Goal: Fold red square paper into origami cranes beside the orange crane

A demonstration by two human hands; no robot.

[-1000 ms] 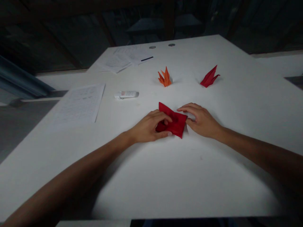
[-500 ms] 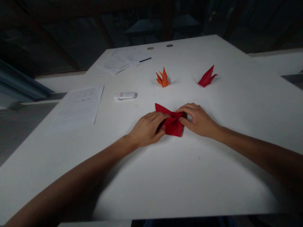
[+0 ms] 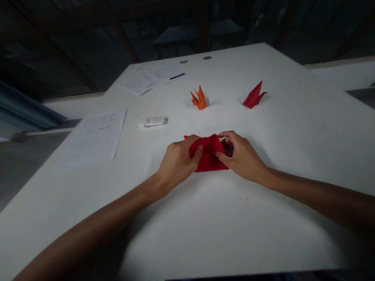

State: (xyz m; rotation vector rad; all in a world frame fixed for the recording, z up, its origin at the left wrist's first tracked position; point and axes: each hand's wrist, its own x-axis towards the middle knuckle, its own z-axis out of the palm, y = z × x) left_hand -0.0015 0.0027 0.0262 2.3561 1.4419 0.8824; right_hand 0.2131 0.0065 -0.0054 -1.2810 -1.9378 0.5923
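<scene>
Between my two hands is a sheet of red folding paper, partly folded, its upper layer lifted and bent above a lower layer near the table. My left hand grips its left side, thumb on the near face and fingers behind. On the right edge, my right hand pinches the paper with the thumb in front and the index finger at the top. Part of the paper is hidden behind my fingers. Beyond it stand an orange paper crane and a red paper crane.
A white tube-like item with printing lies left of the cranes. Printed sheets lie at the left edge, and more papers with a black strip lie farther back. Two round discs are set near the far edge of the white table.
The red paper's upper layer has been raised and turned up toward me. My left thumb has moved onto its near face. The view has shifted slightly.
</scene>
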